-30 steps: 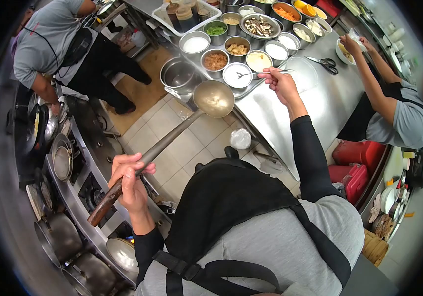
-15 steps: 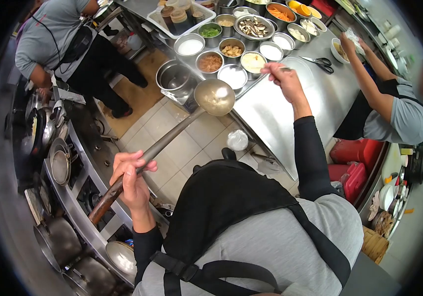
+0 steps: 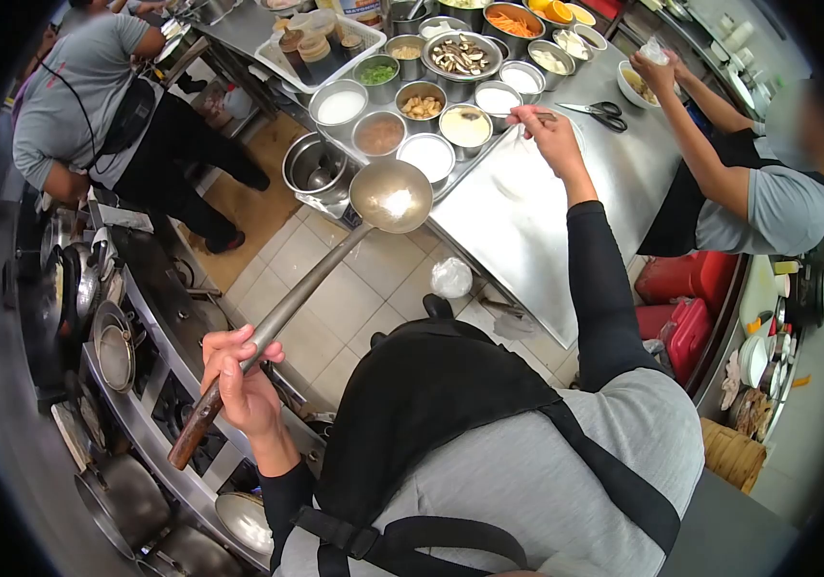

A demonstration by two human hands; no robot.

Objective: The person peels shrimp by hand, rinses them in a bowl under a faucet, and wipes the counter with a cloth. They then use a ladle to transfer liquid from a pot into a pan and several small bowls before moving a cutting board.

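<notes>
A long-handled ladle [image 3: 282, 310] is gripped by its dark handle in my left hand [image 3: 247, 389]. Its round bowl is up beside the table's corner, with light glinting inside; I cannot make out its contents clearly. My right hand [image 3: 554, 144] is closed on the handle of a small spoon [image 3: 471, 113]. The spoon's dark end is over or in a metal pot of pale yellow contents [image 3: 465, 139]. Close to the ladle bowl stand a pot of white contents [image 3: 425, 160] and a pot of brownish contents [image 3: 378, 135].
On the steel table [image 3: 537, 231] are several ingredient pots, scissors [image 3: 604, 115] and a basket of bottles [image 3: 321, 53]. One co-worker [image 3: 768, 192] handles a bowl at right; another person [image 3: 104, 106] stands at left. Stoves with pans [image 3: 124, 490] line the left.
The ladle bowl has shifted slightly left over the floor and pot edge. My right hand's spoon has moved to the pale yellow pot. The view has shifted a little.
</notes>
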